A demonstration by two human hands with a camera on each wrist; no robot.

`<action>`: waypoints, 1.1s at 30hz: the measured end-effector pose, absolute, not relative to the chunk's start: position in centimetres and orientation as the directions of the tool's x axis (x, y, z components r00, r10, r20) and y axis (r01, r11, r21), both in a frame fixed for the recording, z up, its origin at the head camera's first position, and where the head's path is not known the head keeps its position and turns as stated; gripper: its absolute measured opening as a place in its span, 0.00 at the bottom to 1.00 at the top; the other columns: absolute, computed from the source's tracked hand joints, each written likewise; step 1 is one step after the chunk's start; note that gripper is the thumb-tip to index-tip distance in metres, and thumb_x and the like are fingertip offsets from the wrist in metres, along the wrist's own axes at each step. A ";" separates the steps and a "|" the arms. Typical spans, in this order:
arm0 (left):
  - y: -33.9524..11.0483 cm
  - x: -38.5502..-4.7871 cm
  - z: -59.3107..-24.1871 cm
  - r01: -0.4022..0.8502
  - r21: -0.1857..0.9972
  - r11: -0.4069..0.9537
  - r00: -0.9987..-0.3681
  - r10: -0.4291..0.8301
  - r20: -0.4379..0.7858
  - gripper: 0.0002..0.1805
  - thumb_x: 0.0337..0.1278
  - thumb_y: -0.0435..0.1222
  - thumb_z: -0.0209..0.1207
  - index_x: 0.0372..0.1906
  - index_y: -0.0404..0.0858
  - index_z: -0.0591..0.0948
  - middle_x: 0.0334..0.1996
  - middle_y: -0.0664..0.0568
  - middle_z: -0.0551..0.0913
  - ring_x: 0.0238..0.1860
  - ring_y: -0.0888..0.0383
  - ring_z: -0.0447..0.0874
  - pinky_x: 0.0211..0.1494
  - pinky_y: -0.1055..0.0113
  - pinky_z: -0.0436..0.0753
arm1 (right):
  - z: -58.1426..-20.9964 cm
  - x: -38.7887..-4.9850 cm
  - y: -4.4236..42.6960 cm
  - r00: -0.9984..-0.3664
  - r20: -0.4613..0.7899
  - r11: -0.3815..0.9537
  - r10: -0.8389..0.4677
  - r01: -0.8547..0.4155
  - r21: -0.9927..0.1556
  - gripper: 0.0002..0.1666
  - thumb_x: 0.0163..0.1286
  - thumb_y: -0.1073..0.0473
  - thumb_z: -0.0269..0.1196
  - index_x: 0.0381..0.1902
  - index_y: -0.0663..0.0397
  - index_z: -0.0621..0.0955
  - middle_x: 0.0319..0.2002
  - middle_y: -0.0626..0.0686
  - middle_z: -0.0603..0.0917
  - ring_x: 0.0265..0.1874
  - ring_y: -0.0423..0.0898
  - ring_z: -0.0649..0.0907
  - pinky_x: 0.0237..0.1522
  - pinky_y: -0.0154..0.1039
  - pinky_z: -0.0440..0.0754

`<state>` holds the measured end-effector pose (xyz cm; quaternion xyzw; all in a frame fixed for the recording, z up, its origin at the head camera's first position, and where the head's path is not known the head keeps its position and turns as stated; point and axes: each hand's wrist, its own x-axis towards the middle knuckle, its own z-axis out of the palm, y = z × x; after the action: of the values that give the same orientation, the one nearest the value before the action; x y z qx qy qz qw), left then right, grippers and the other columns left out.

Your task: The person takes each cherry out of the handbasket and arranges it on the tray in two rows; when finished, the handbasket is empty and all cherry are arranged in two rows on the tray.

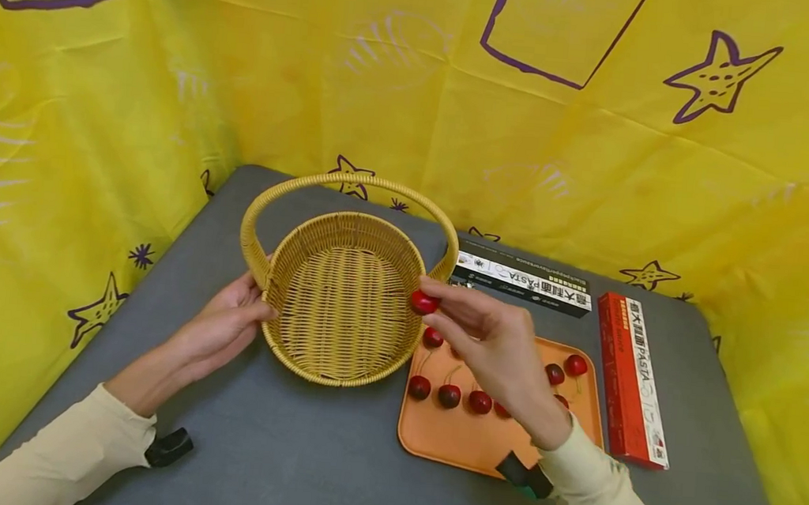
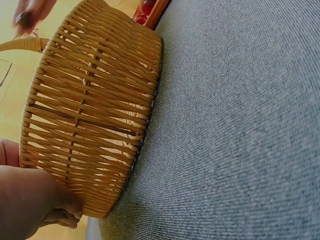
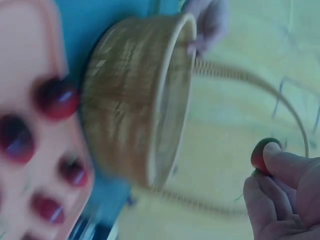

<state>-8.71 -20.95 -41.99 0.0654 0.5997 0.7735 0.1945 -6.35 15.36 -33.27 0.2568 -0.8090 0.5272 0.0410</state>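
Note:
A round wicker basket (image 1: 346, 311) with an arched handle stands on the grey table, and no fruit shows inside it. My left hand (image 1: 223, 325) grips its left rim, thumb over the edge; the left wrist view shows the same hand (image 2: 40, 200) low on the woven side (image 2: 90, 105). Between thumb and fingers, my right hand (image 1: 497, 339) pinches a red cherry (image 1: 425, 302) beside the basket's right rim. In the right wrist view the pinched cherry (image 3: 265, 155) is held clear of the basket (image 3: 135, 95). Several cherries (image 1: 480, 402) lie on the orange tray (image 1: 447, 442), partly hidden by the right arm.
Behind the tray lies a black pasta box (image 1: 524, 278). A red pasta box (image 1: 633, 381) lies to the tray's right. Yellow patterned cloth (image 1: 417, 87) hangs around the back and sides of the grey table (image 1: 303, 458).

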 end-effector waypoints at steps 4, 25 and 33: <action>-20.9 -8.7 -42.0 -0.227 0.951 -0.209 -0.916 0.378 -0.135 0.53 0.67 0.18 0.44 0.86 0.42 0.29 0.87 0.47 0.34 0.85 0.55 0.31 0.85 0.59 0.43 | -33.8 -4.4 20.6 -0.903 0.357 0.369 -0.239 -0.424 -0.827 0.29 0.67 0.74 0.70 0.64 0.50 0.86 0.62 0.50 0.87 0.57 0.45 0.88 0.53 0.38 0.86; -20.8 -8.8 -41.9 -0.231 0.951 -0.206 -0.915 0.379 -0.141 0.53 0.66 0.18 0.44 0.86 0.42 0.29 0.87 0.48 0.32 0.85 0.55 0.30 0.85 0.59 0.43 | -42.6 3.4 32.9 -0.922 0.229 0.671 0.313 0.044 -0.741 0.25 0.68 0.70 0.72 0.62 0.54 0.87 0.61 0.52 0.86 0.49 0.23 0.85 0.44 0.20 0.81; -20.8 -8.7 -41.8 -0.218 0.954 -0.205 -0.915 0.384 -0.127 0.53 0.66 0.18 0.43 0.85 0.41 0.28 0.87 0.45 0.33 0.85 0.53 0.30 0.85 0.62 0.46 | -44.2 3.6 33.6 -0.930 0.234 0.751 0.284 0.064 -0.657 0.25 0.67 0.68 0.74 0.61 0.51 0.88 0.56 0.57 0.88 0.45 0.14 0.79 0.43 0.14 0.76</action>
<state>-8.70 -20.78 -41.83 0.0691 0.5999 0.7730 0.1947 3.59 33.64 -44.24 -0.0942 -0.9216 0.3399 0.1618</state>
